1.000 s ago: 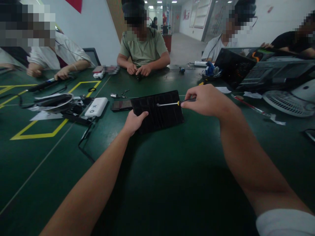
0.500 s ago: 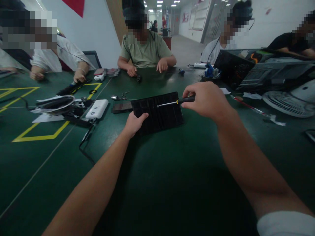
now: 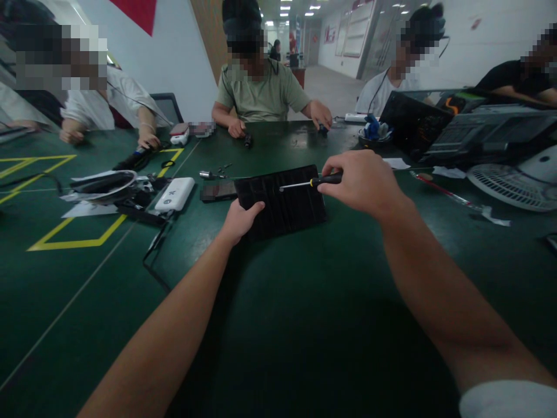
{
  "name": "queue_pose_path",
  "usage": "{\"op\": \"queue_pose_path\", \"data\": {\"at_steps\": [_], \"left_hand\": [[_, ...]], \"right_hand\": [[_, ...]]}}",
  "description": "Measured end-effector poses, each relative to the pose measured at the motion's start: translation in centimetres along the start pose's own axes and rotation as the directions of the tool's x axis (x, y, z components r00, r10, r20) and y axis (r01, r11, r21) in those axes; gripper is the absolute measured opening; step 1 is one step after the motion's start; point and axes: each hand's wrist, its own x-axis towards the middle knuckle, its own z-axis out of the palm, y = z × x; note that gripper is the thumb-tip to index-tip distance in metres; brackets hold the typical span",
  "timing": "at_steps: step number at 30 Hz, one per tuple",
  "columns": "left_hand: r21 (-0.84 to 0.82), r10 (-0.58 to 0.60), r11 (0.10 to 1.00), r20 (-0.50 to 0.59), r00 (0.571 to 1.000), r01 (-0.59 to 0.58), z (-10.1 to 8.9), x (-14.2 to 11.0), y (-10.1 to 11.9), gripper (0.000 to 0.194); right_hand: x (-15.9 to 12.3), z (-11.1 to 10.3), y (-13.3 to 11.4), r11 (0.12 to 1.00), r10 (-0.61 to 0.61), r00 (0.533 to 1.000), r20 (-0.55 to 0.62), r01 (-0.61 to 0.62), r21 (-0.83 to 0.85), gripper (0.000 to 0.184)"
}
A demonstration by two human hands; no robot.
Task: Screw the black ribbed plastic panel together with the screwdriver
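Over a green table (image 3: 304, 290), well in from its far edge, a flat black panel (image 3: 300, 197) is held tilted. The left hand (image 3: 241, 222) grips its left edge, thumb on the face; the right hand (image 3: 359, 181) pinches a screwdriver (image 3: 311, 183), its tip at the panel's middle. The panel looks light, stiff and perhaps slippery, best held by its edges. A white box (image 3: 175, 195) bears dark marks too small to read.

Black flat panel (image 3: 287, 204), tilted; screwdriver (image 3: 312, 182) shaft across its face.
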Motion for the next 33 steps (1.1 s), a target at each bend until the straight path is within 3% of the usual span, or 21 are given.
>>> {"op": "queue_pose_path", "data": {"at_steps": [28, 33], "left_hand": [[0.008, -0.006, 1.0, -0.013, 1.0, 0.007, -0.11, 0.18, -0.24, 0.034], [-0.008, -0.016, 1.0, 0.001, 1.0, 0.016, -0.15, 0.21, -0.43, 0.036]], "right_hand": [[0.12, 0.25, 0.14, 0.999, 0.048, 0.998, 0.028, -0.048, 0.011, 0.028], [0.13, 0.52, 0.13, 0.997, 0.065, 0.996, 0.062, -0.063, -0.038, 0.035]]}}
